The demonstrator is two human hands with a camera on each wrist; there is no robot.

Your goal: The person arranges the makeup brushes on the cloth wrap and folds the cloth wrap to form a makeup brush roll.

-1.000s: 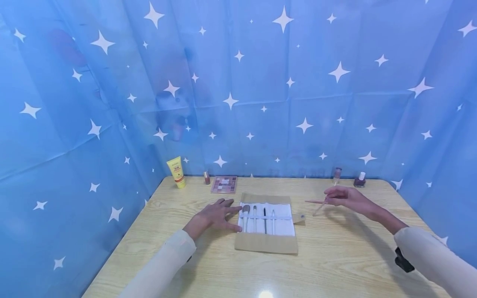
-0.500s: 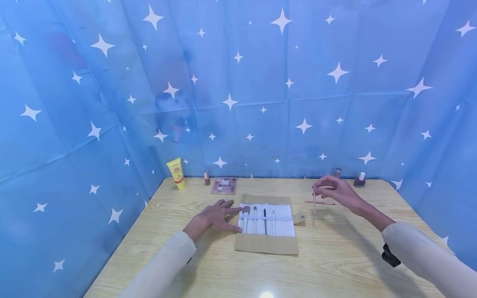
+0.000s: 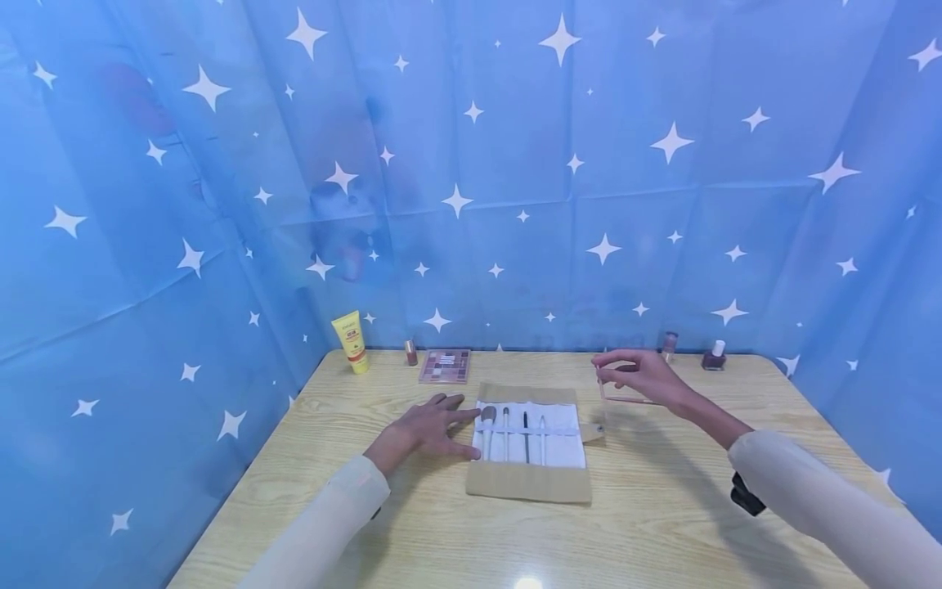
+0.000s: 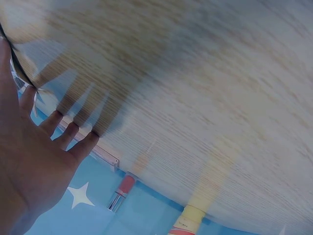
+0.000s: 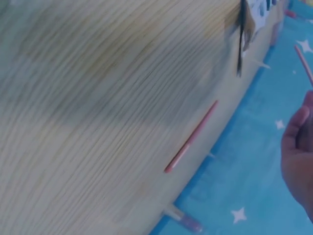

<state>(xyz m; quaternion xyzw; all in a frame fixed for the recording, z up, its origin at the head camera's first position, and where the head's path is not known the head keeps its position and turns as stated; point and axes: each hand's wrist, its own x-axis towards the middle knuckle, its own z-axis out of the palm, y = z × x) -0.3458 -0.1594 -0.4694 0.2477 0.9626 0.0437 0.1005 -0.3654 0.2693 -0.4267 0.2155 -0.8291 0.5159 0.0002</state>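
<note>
A tan fabric brush roll (image 3: pixel 527 487) lies unfolded on the table, its white lining holding several makeup brushes (image 3: pixel 489 433) under a strap. At the roll's left edge rests my left hand (image 3: pixel 434 429), fingers spread, with forefinger and thumb touching the border; the left wrist view shows this hand (image 4: pixel 44 161) with extended fingers. Raised above the table to the right of the roll, my right hand (image 3: pixel 643 378) pinches a slim pink stick (image 5: pixel 304 66) that hangs down near the roll's snap tab (image 3: pixel 592 433). A second slim pink stick (image 5: pixel 190 137) lies on the table below that hand.
Along the back edge stand a yellow tube (image 3: pixel 350 342), a small lip gloss tube (image 3: pixel 410 352) and, on the right, a nail polish bottle (image 3: pixel 714 357) beside another small tube (image 3: pixel 669 345). An eyeshadow palette (image 3: pixel 445 366) lies there too. A blue starred curtain (image 3: pixel 515 286) closes the back.
My right hand has moved left toward the roll with the pink stick, which has swung from slanted to nearly upright. The other pink stick stays on the table. My left hand has not moved.
</note>
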